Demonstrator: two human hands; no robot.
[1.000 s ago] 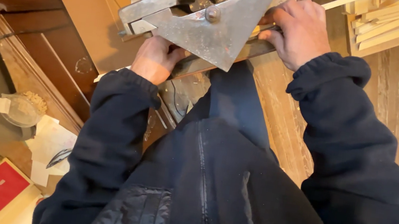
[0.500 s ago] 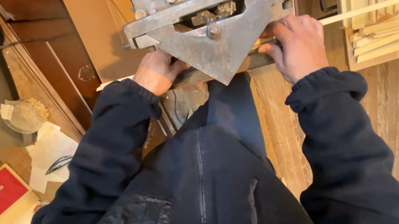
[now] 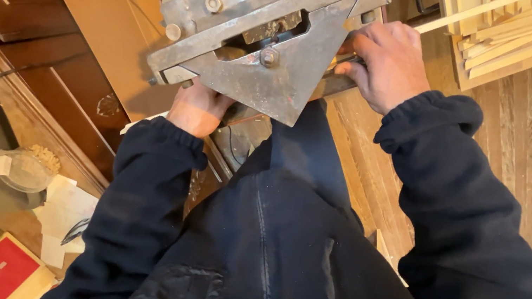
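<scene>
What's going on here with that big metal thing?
A person in a dark jacket is holding a heavy grey metal tool with a triangular plate, seen from above. The left hand grips it from underneath at its near edge, and the right hand clasps its right side, fingers curled round a part there. It sits over a brown board. Pale wooden strips are stacked to the right, with papers on the floor at the left.

The person wears a dark navy jacket (image 3: 277, 258) with a centre front seam or zip line. Both sleeves end in ribbed, gathered cuffs. The left hand (image 3: 195, 108) and right hand (image 3: 386, 65) are bare, without gloves.
</scene>
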